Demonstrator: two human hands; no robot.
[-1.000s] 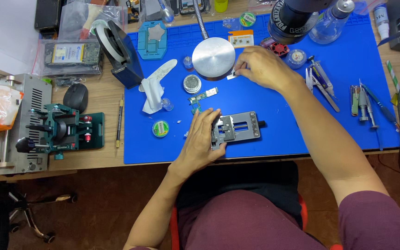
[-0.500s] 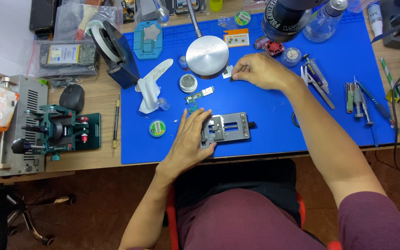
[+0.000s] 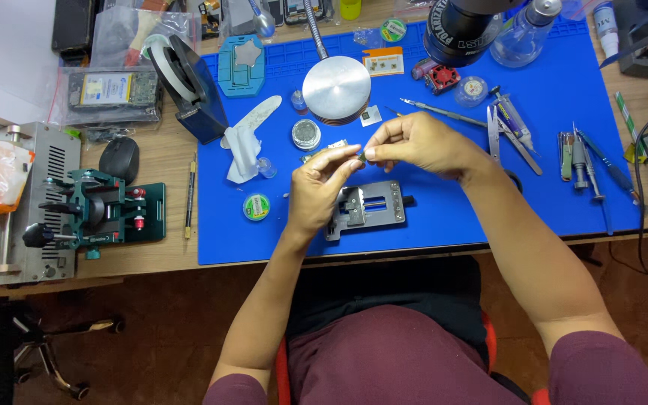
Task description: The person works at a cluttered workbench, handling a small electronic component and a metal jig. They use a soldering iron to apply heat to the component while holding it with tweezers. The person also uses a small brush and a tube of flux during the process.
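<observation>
Your left hand point(image 3: 322, 184) and your right hand point(image 3: 414, 142) meet fingertip to fingertip above the blue mat point(image 3: 549, 150) on the desk point(image 3: 166, 247). Both hands are pinched nearly closed, thumb against forefinger, on a very small part point(image 3: 363, 153) between them; it is too small to tell what it is. Just below your hands, partly under the left one, lies the metal holder point(image 3: 373, 206), flat on the mat. Just beyond your left fingers sits a small round tin point(image 3: 306, 134), and further beyond it the round metal base point(image 3: 337, 88). To the right of your right hand lie the tweezers point(image 3: 515, 135) and other tools point(image 3: 583, 161), well apart from it.
</observation>
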